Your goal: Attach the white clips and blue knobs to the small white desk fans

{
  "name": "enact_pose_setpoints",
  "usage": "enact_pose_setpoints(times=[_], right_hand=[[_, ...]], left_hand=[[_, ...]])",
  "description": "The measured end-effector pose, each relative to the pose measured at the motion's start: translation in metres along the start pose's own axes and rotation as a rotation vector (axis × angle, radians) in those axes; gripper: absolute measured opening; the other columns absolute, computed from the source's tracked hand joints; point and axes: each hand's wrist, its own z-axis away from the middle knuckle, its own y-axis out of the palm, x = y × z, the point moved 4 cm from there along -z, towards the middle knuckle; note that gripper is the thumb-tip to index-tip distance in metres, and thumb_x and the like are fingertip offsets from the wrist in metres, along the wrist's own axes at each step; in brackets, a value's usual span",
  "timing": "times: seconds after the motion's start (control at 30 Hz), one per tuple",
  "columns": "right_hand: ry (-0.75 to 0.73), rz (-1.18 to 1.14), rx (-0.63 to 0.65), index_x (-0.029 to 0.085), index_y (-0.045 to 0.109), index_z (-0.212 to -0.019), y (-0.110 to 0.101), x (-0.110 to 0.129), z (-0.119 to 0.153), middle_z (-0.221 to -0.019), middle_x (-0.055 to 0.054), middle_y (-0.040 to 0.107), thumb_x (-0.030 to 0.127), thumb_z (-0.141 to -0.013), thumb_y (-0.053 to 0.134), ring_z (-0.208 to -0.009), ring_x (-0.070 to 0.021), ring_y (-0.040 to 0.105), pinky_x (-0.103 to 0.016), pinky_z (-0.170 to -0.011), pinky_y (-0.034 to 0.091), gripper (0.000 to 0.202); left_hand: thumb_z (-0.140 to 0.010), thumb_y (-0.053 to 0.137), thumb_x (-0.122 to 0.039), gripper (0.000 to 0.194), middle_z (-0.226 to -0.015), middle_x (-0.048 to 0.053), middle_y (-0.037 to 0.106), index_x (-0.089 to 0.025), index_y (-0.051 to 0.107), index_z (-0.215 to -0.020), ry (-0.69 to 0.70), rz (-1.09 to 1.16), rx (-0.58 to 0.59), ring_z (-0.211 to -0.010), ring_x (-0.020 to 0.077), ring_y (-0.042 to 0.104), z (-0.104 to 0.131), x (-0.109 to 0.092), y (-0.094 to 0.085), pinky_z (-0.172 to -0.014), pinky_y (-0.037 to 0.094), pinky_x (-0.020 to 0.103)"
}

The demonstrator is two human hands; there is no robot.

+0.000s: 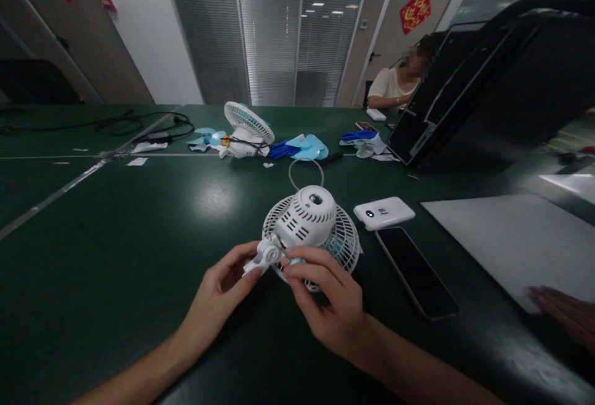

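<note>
A small white fan (304, 222) lies face down on the green table, its round grille (349, 237) underneath and the vented motor housing on top. My left hand (223, 281) is closed around the white bracket (268, 255) at the housing's near side, thumb and fingers on either side of it. My right hand (328, 293) pinches a small thin piece with a light blue end (296, 261) against the bracket joint; fingers cover most of it, so its kind is unclear. A pale cable loop (307, 172) stands behind the fan.
Right of the fan lie a white device (385, 213), a dark phone (417, 271) and a grey board (515, 231), with another person's hand (564, 309) beside it. Behind are a second fan (248, 129), blue blades (310, 146), gloves (365, 142) and a large black case (493, 89). A person (395, 85) sits across.
</note>
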Motion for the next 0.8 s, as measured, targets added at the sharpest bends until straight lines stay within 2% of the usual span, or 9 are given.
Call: enact_pose_setpoints(times=[0.13,0.47,0.63,0.8], right_hand=[[-0.029,-0.023,0.056,0.02,0.059,-0.125,0.006,-0.005,-0.001,-0.117,-0.005,0.07,0.006,-0.091,0.064,-0.11,-0.0147,0.066,-0.03,-0.098,0.056,0.037],[-0.057,0.025,0.028,0.021,0.062,-0.12,0.007,-0.008,-0.003,-0.12,-0.004,0.071,0.005,-0.092,0.063,-0.109,-0.0159,0.067,-0.033,-0.089,0.056,0.033],[-0.051,0.07,0.054,0.02,0.064,-0.12,0.01,-0.006,0.001,-0.123,-0.006,0.068,0.002,-0.091,0.061,-0.112,-0.0172,0.064,-0.035,-0.095,0.055,0.034],[0.019,0.114,0.019,0.021,0.067,-0.12,0.008,-0.005,0.004,-0.115,-0.007,0.064,0.004,-0.091,0.061,-0.103,-0.0151,0.065,-0.029,-0.087,0.058,0.034]], left_hand=[[-0.09,0.07,-0.035,0.035,-0.119,0.005,0.072,-0.024,0.067,-0.123,-0.057,0.085,0.002,-0.107,0.0247,0.066,0.0,0.006,-0.002,-0.094,0.051,0.033],[-0.089,0.073,-0.037,0.038,-0.11,0.003,0.071,-0.025,0.066,-0.125,-0.088,0.206,0.045,-0.09,0.0181,0.06,0.0,0.016,-0.001,-0.08,0.047,0.027],[-0.095,0.065,-0.038,0.036,-0.115,0.005,0.069,-0.023,0.064,-0.128,-0.054,0.226,0.069,-0.095,0.0198,0.059,0.002,0.014,-0.001,-0.083,0.045,0.028],[-0.094,0.066,-0.035,0.034,-0.112,0.005,0.067,-0.023,0.065,-0.126,-0.009,0.16,0.067,-0.092,0.019,0.059,0.003,0.011,0.0,-0.081,0.046,0.027]])
